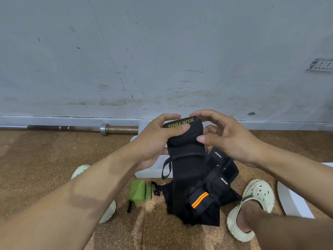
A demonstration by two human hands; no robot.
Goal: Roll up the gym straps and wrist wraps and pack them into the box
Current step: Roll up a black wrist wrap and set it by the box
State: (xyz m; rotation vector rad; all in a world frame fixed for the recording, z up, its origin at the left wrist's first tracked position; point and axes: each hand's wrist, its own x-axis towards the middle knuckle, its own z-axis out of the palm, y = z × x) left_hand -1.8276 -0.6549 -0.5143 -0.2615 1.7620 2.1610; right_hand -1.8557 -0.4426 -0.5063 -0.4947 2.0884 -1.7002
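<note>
Nearest the camera, two pale rubbery perforated clogs (252, 208) stand on a speckled cork-brown floor (45, 159), one on each side of a heap of black straps (203, 195). The heap is soft woven webbing, folded flat in bands, one band crossed by two orange stripes, others bearing small white lettering. Just left of the heap lies a green roll (139, 191) of fabric, a short cylinder with a black tab trailing from it. Right of the heap, beyond the right clog, lies a flat white lid (295, 202). Above the heap, the left hand (155, 141) grips a black wrap (183, 141) with its thumb pressed across the front and fingers curled over the upper edge; the right hand (227, 136) pinches that wrap's top corner with bent fingers. The wrap is thick matte cloth with yellow letters at its top, and its long tail and a thin loop hang down onto the heap. Behind the heap, partly hidden by hands and wrap, sits a white plastic box (153, 170). Farther left of the heap, a steel barbell (81, 128) lies along a scuffed grey wall (162, 51).
</note>
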